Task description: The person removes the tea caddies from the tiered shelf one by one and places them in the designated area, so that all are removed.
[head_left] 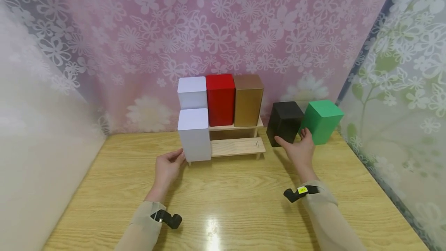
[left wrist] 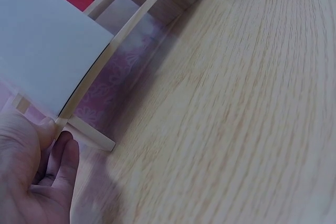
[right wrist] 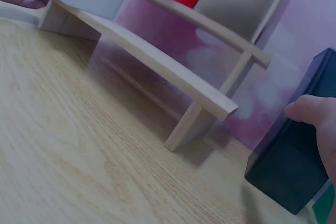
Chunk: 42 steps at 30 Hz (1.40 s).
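Observation:
A two-step wooden shelf [head_left: 238, 147] stands on the table. My left hand [head_left: 168, 167] pinches the left end of its lower step, thumb above and fingers below [left wrist: 67, 163], beside a white box [head_left: 195, 138] on that step. On the upper step, a second white box [head_left: 192, 92], a red box [head_left: 220, 102] and a gold box [head_left: 248, 102] stand side by side. Right of the shelf, my right hand [head_left: 300, 152] grips a black box [head_left: 283, 123], its thumb [right wrist: 310, 109] on the near face. The black box is upright, its base close to the tabletop.
A green box [head_left: 322, 121] stands just right of the black one, partly behind my right fingers. The wooden table [head_left: 237, 196] runs back to a pink flowered curtain [head_left: 209, 22]. Pale curtains [head_left: 400, 100] hang at both sides.

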### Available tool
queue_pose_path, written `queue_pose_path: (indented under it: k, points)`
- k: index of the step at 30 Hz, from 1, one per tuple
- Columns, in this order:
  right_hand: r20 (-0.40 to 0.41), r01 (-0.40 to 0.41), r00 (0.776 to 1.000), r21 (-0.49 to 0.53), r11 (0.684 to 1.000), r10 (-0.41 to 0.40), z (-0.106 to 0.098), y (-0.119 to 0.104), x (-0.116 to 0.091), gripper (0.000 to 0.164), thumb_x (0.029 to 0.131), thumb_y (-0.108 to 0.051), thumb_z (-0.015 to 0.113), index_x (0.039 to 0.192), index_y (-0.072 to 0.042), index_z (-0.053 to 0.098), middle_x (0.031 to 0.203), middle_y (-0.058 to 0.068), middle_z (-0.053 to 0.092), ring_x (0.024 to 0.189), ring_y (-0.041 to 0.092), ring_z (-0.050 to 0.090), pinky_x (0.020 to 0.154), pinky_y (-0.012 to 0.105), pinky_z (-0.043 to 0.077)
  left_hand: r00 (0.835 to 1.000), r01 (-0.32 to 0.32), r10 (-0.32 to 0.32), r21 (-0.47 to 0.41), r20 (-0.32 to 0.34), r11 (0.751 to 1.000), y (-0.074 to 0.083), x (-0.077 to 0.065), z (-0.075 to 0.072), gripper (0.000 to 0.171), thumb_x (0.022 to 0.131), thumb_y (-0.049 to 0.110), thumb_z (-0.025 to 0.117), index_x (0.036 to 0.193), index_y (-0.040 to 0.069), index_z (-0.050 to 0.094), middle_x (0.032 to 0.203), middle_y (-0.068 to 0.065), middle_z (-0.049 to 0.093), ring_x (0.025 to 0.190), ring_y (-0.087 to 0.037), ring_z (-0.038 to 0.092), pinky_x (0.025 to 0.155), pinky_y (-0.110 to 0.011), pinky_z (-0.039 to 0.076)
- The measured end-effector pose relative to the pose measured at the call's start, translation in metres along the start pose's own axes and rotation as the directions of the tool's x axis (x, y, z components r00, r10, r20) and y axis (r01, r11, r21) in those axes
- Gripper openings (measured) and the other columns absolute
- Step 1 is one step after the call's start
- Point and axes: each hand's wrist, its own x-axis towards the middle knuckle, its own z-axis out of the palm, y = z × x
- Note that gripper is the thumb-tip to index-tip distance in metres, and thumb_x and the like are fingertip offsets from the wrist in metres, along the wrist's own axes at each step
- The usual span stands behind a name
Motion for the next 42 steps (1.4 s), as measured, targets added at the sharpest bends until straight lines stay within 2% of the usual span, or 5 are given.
queue_pose_path:
  k: [9,16,20,36,42]
  points:
    - [0.008,-0.004,1.000,0.017,1.000,0.003,-0.010,-0.013,-0.019,0.116,0.084,-0.037,0.092,0.166,0.001,0.020,0.167,0.021,0.034,0.152,0.036,0.035,0.125,0.051,0.035,1.000,0.013,-0.013,0.000,-0.001,1.000,-0.003,0.002,0.001,0.024,0.100,0.007,0.076,0.122,-0.003,0.077,0.119,-0.020,0.075,0.107,-0.026,0.071,0.081,-0.017,0.061]
    - [-0.030,0.020,0.999,0.021,1.000,-0.020,-0.011,-0.026,-0.034,0.113,0.082,-0.034,0.094,0.164,0.002,0.026,0.164,0.021,0.038,0.151,0.034,0.038,0.125,0.047,0.035,1.000,0.021,-0.021,0.040,0.005,0.999,-0.002,0.000,-0.001,0.025,0.101,0.010,0.075,0.123,0.000,0.078,0.121,-0.017,0.075,0.110,-0.026,0.069,0.081,-0.016,0.058]
    - [-0.037,0.041,0.999,0.043,0.998,-0.040,-0.010,-0.034,-0.040,0.111,0.081,-0.031,0.095,0.164,0.001,0.029,0.164,0.020,0.040,0.151,0.033,0.038,0.126,0.045,0.034,1.000,0.022,-0.022,0.018,0.006,1.000,0.001,0.000,-0.001,0.024,0.101,0.010,0.075,0.122,0.000,0.078,0.120,-0.018,0.075,0.109,-0.025,0.069,0.081,-0.016,0.059]
    - [-0.008,0.148,0.989,0.158,0.976,-0.149,0.008,-0.074,-0.065,0.102,0.081,-0.025,0.096,0.159,0.004,0.036,0.160,0.019,0.045,0.147,0.032,0.044,0.126,0.043,0.034,0.998,0.064,-0.062,-0.075,0.023,0.995,0.004,0.001,0.001,0.025,0.101,0.004,0.073,0.124,-0.004,0.076,0.123,-0.022,0.072,0.110,-0.025,0.069,0.083,-0.020,0.062]
    - [0.021,0.177,0.983,0.185,0.967,-0.184,0.022,-0.084,-0.073,0.104,0.080,-0.030,0.096,0.158,0.004,0.037,0.159,0.019,0.046,0.147,0.031,0.044,0.126,0.043,0.034,0.998,0.063,-0.063,-0.036,0.016,0.997,0.004,0.001,0.000,0.025,0.101,0.006,0.074,0.124,-0.002,0.077,0.123,-0.019,0.073,0.111,-0.025,0.068,0.082,-0.018,0.061]
